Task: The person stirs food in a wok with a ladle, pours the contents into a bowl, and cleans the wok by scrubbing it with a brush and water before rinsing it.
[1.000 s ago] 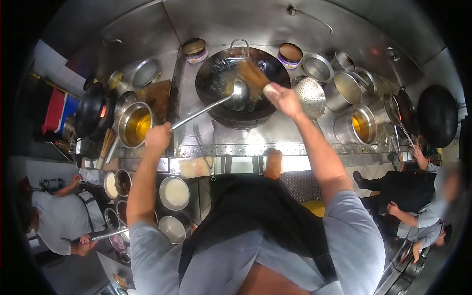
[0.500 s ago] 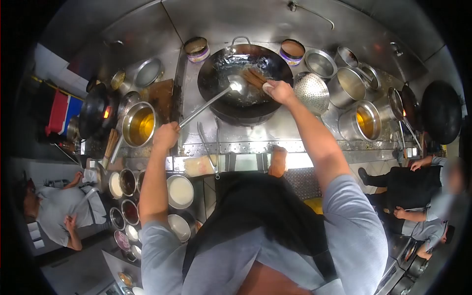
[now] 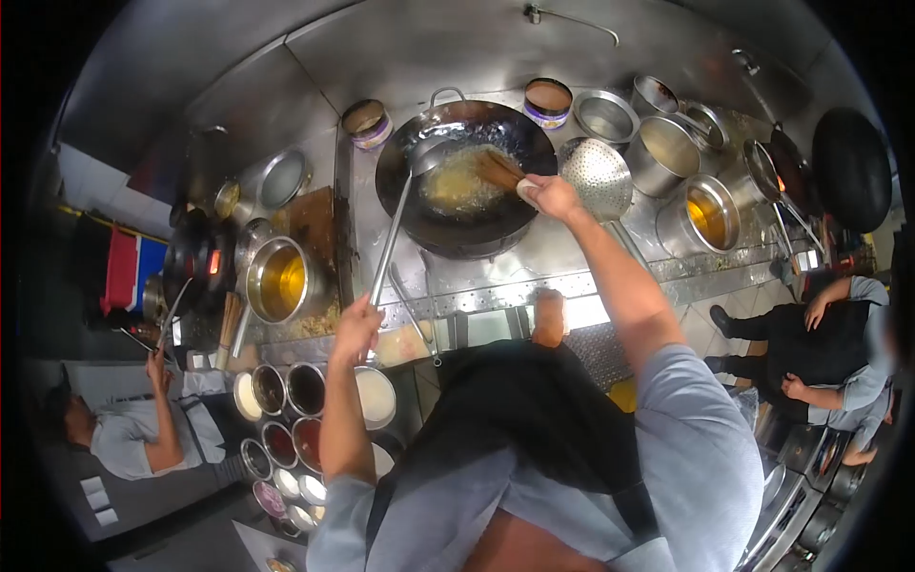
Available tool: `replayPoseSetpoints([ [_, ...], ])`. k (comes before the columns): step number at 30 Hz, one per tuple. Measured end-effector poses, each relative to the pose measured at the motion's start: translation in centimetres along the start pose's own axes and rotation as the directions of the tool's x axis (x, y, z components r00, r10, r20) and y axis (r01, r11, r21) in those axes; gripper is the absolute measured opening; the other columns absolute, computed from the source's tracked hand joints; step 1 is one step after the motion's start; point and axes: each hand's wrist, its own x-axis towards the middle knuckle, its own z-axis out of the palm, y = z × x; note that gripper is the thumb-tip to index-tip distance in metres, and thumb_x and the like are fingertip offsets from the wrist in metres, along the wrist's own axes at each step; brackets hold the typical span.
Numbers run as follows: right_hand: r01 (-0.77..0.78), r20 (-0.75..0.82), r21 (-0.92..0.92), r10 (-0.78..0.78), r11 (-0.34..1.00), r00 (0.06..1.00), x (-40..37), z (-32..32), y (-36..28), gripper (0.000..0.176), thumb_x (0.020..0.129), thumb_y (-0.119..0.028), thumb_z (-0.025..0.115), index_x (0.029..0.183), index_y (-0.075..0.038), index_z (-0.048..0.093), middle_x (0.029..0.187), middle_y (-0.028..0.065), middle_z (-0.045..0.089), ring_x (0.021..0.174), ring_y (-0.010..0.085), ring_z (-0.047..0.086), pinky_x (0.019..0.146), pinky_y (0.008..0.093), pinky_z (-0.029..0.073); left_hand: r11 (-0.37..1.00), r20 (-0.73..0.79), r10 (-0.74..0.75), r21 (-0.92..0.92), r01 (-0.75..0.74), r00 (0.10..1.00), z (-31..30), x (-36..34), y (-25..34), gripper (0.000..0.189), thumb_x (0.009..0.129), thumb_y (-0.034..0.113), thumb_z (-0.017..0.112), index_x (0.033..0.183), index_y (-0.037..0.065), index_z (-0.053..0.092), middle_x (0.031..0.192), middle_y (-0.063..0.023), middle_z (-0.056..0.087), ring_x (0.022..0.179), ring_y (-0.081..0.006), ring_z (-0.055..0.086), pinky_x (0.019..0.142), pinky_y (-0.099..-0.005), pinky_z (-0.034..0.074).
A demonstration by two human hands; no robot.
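The brown brush (image 3: 498,173) slants into the wok (image 3: 448,224) leftward from your right hand (image 3: 553,195), which is clasped around its pale end. Your left hand (image 3: 357,329) grips the ladle (image 3: 389,250) by its long handle, its bowl in the wok beyond; a perforated strainer (image 3: 596,181) sits just right of your right hand.

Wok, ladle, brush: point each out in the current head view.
Wok (image 3: 459,227), head view: bare inner wall, side nearest the person.
Ladle (image 3: 393,234), head view: middle of the long handle.
Brush (image 3: 498,172), head view: brown bristle bundle.
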Motion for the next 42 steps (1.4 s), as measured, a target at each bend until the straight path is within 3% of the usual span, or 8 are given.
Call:
replayPoseSetpoints([
  [4, 0.179, -0.286, 0.478, -0.04, 0.86, 0.957, -3.9, -0.1, -2.9, 0.05, 0.09, -0.038, 0.066, 0.133, -0.013, 0.062, 0.112, 0.0192, 0.071, 0.102, 0.0263, 0.07, 0.09, 0.0321, 0.051, 0.991, 0.044, -0.027, -0.128, 0.032, 0.999, 1.9, -1.7, 0.2, 0.043, 0.091, 0.009, 0.062, 0.132, 0.003, 0.052, 0.062, 0.0022, 0.047, 0.044, -0.0087, 0.045, 0.039, -0.0258, 0.036],
  [9, -0.074, -0.07, 0.409, 0.112, 0.909, 0.991, -2.9, -2.2, -2.8, 0.047, 0.091, -0.031, 0.068, 0.134, -0.011, 0.062, 0.112, 0.0176, 0.072, 0.101, 0.0208, 0.07, 0.091, 0.0302, 0.05, 0.894, 0.238, -0.109, -0.401, 0.2, 0.965, 3.6, -2.8, 0.2, 0.045, 0.094, 0.009, 0.058, 0.138, 0.005, 0.048, 0.066, 0.0004, 0.048, 0.044, -0.0105, 0.045, 0.039, -0.0268, 0.039],
  [15, 0.137, -0.257, 0.314, -0.055, 0.939, 0.965, -3.0, 0.4, -1.6, 0.053, 0.089, -0.038, 0.068, 0.134, -0.011, 0.062, 0.118, 0.0184, 0.07, 0.109, 0.0246, 0.068, 0.095, 0.0313, 0.049, 0.771, 0.262, -0.035, -0.607, 0.193, 0.964, 6.8, -4.9, 2.4, 0.035, 0.094, 0.009, 0.058, 0.129, 0.003, 0.052, 0.068, -0.002, 0.05, 0.044, -0.0116, 0.045, 0.037, -0.0271, 0.039],
  [22, -0.06, -0.137, 0.259, 0.098, 0.964, 0.986, -4.6, 0.3, -2.4, 0.054, 0.089, -0.041, 0.068, 0.137, -0.018, 0.06, 0.118, 0.0182, 0.07, 0.112, 0.0284, 0.066, 0.098, 0.0335, 0.048, 0.983, 0.025, -0.049, -0.177, 0.053, 0.998, 8.7, 0.1, 2.6, 0.011, 0.096, 0.016, 0.057, 0.097, 0.007, 0.05, 0.068, -0.0019, 0.051, 0.047, -0.0122, 0.049, 0.039, -0.0289, 0.041],
  [24, 0.052, -0.132, 0.204, -0.025, 0.978, 0.991, -4.2, 0.4, -2.7, 0.055, 0.088, -0.041, 0.069, 0.137, -0.019, 0.06, 0.117, 0.0177, 0.07, 0.112, 0.029, 0.066, 0.098, 0.0332, 0.047, 0.889, 0.234, -0.114, -0.409, 0.204, 0.966, 10.5, 0.4, 1.9, 0.035, 0.097, 0.016, 0.056, 0.129, 0.004, 0.05, 0.07, 0.001, 0.05, 0.052, -0.0109, 0.048, 0.045, -0.0277, 0.042],
  [31, 0.207, 0.189, -0.378, -0.144, 0.902, 0.971, -2.5, 0.3, -5.2, 0.054, 0.089, -0.04, 0.067, 0.139, -0.023, 0.056, 0.121, 0.0183, 0.067, 0.111, 0.0359, 0.064, 0.099, 0.0399, 0.049, -0.003, 0.654, 0.297, -0.727, 0.686, 0.695, 10.2, -4.2, 6.4, 0.028, 0.101, 0.019, 0.054, 0.125, 0.004, 0.054, 0.076, 0.0027, 0.053, 0.062, -0.0088, 0.052, 0.049, -0.0244, 0.044],
  [40, 0.147, 0.124, -0.411, -0.104, 0.9, 0.987, -1.4, -0.6, -4.1, 0.052, 0.091, -0.04, 0.063, 0.14, -0.024, 0.056, 0.123, 0.0213, 0.065, 0.112, 0.0374, 0.064, 0.098, 0.044, 0.05, 0.518, 0.576, -0.006, -0.697, 0.496, 0.817, 8.9, -2.4, 4.5, 0.029, 0.097, 0.015, 0.057, 0.123, 0.008, 0.047, 0.07, -0.0014, 0.054, 0.048, -0.0148, 0.052, 0.039, -0.0277, 0.042],
  [42, -0.029, -0.224, -0.052, 0.017, 0.998, 0.974, -2.7, -0.4, -3.9, 0.052, 0.091, -0.04, 0.064, 0.14, -0.023, 0.056, 0.118, 0.0218, 0.067, 0.11, 0.0394, 0.064, 0.096, 0.0445, 0.05, 0.82, 0.344, -0.055, -0.52, 0.239, 0.937, 8.8, -2.9, 4.5, 0.029, 0.096, 0.014, 0.057, 0.122, 0.007, 0.047, 0.069, -0.0023, 0.053, 0.045, -0.0148, 0.05, 0.038, -0.0284, 0.042],
])
